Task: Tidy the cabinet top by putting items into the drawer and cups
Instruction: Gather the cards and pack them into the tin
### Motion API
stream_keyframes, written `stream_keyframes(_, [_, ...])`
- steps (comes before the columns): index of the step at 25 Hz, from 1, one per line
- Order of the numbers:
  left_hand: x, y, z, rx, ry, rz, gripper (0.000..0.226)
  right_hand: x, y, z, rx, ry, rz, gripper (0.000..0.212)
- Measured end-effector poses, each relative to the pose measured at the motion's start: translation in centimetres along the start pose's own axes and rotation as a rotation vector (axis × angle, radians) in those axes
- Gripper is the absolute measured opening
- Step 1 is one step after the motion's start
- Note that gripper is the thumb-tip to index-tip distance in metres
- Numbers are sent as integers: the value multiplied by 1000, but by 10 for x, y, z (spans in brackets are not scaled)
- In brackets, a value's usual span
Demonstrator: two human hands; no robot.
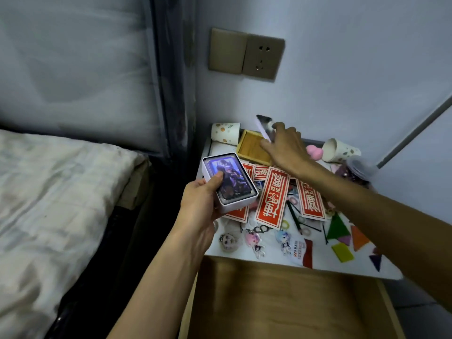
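Two hands over cluttered cabinet top (pixel 221 250). Left hand (pixel 201 204) grips white box (pixel 230 183) of illustrated cards at cabinet's left edge, thumb on top card. Right hand (pixel 285 145) pinches blurred card (pixel 264 126) above wooden tray (pixel 253 148) at cabinet's rear. Drawer (pixel 281 302) open below cabinet front.
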State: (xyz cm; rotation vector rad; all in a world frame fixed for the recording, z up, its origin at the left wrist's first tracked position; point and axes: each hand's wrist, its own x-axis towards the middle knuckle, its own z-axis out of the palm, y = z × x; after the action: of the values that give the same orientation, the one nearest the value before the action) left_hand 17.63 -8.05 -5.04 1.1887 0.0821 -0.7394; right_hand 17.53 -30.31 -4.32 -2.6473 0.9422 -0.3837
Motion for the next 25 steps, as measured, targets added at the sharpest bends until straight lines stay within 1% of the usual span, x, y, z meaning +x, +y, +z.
stream_keyframes(2, [-7,-4,6,12,-21,-1,24,-54,1,-35,229,-26,-62,37])
stream_keyframes(4, [-12,-11,12,36,-24,0,26,-109,0,-66,567,-127,-2,20])
stream_keyframes(5, [-16,-16,17,49,-27,-5,26,-133,4,-78,732,-166,71,16])
stream_keyframes(7, [-22,-31,25,72,-42,-16,24,-162,16,-86,1002,-236,186,16])
stream_keyframes(9, [-33,-48,34,118,-83,-26,25,-178,28,-84,1144,-316,234,23])
stream_keyframes(11, [-43,-64,45,159,-133,-54,30,-187,41,-78,1176,-335,261,26])
stream_keyframes(14, [-49,-82,54,175,-184,-88,30,-196,60,-66,1164,-274,294,27])
stream_keyframes(18, [-46,-92,61,197,-244,-70,32,-201,71,-55,933,-132,232,43])
stream_keyframes(21, [-46,-97,66,169,-254,-86,32,-197,78,-43,754,-132,187,48])
stream_keyframes(22, [-46,-98,67,161,-256,-87,32,-197,79,-40,699,-147,171,52])
stream_keyframes(25, [-46,-103,69,124,-267,-77,33,-198,81,-37,585,-220,190,89])
